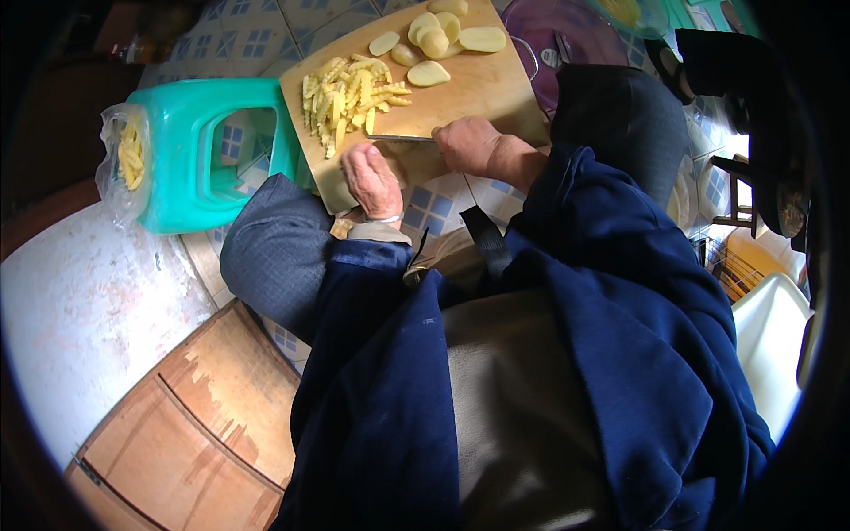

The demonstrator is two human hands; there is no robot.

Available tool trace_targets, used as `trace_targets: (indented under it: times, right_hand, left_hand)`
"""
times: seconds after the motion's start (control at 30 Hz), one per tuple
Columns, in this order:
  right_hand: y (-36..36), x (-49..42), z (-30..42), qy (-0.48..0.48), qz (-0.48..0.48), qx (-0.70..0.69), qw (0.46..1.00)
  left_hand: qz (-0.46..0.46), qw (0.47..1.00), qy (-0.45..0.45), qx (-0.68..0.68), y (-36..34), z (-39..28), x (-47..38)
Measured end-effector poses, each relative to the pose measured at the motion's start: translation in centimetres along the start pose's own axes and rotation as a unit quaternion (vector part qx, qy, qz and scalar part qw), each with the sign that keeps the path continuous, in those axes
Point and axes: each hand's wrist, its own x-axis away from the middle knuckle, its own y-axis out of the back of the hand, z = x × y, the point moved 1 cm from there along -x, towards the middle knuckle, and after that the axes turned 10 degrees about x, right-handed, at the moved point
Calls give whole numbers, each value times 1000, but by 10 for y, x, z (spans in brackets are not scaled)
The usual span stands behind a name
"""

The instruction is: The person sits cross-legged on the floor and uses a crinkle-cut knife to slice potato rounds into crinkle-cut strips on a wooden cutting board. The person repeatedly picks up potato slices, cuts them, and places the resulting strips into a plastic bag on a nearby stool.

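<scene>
My right hand (pixel 467 145) is closed around the handle end of a knife (pixel 401 139), whose blade lies across the wooden cutting board (pixel 478 103). My left hand (pixel 373 180) is at the board's near edge, below a pile of crinkle-cut potato strips (pixel 352 93); its fingers are curled, and whether they hold anything cannot be told. Peeled potato pieces, several of them halved, lie at the far side of the board, one cut piece (pixel 428 74) nearer the knife. The knife's handle is hidden in my fist.
A turquoise plastic stool (pixel 179 152) stands left of the board, beside a clear plastic bag (pixel 126 156) with potato strips. A purple basin (pixel 564 40) sits beyond the board at the right. Another person's dark-clothed leg (pixel 720 66) is at the upper right, near a small wooden stool (pixel 737 196).
</scene>
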Motion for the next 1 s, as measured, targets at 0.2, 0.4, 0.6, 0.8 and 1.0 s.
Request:
trace_targets:
  times: [0.2,0.4,0.6,0.8,1.0]
  right_hand:
    - [7,-1,2,6,11,4,1000]
    - [11,9,9,35,-19,64,997]
    - [7,13,9,54,-47,75,995]
    - [4,13,10,37,-21,58,997]
    - [8,13,8,19,-2,19,1000]
  left_hand:
    - [205,974,-89,-41,-9,14,22]
    - [208,973,-73,-70,-8,21,32]
    - [195,975,-81,-71,-7,19,31]
    - [180,981,-52,-53,-7,21,31]
    - [29,994,81,-62,1,33,12]
